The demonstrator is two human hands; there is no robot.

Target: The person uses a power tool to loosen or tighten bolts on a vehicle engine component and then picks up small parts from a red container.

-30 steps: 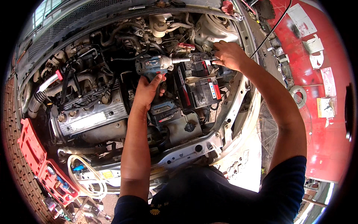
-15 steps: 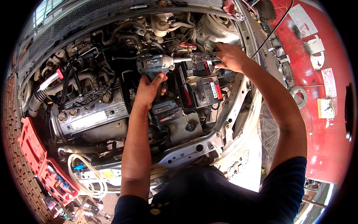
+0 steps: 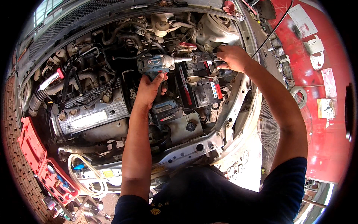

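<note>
My left hand [image 3: 152,89] is closed round the handle of a blue-and-black cordless impact wrench [image 3: 153,64], held above the engine bay. The tool's silver socket [image 3: 182,59] points right, its tip at a dark metal part [image 3: 203,57] above the car battery [image 3: 201,95]. My right hand [image 3: 234,58] is closed at the far end of that part, fingers bent; the exact kind of part cannot be made out. Below it, a combination spanner [image 3: 201,78] lies across the battery top. A red terminal cover [image 3: 187,45] sits just beyond the socket.
The engine [image 3: 89,119] fills the left of the bay. A red tool case [image 3: 56,179] lies open at the lower left, beside a coiled pale hose [image 3: 89,183]. The front crossmember [image 3: 186,153] runs nearest me. To the right stands a wire-caged fan [image 3: 268,127] by a red surface [image 3: 328,149].
My right hand has shifted slightly to the right and its fingers have moved a little. The impact wrench stays almost in place in my left hand.
</note>
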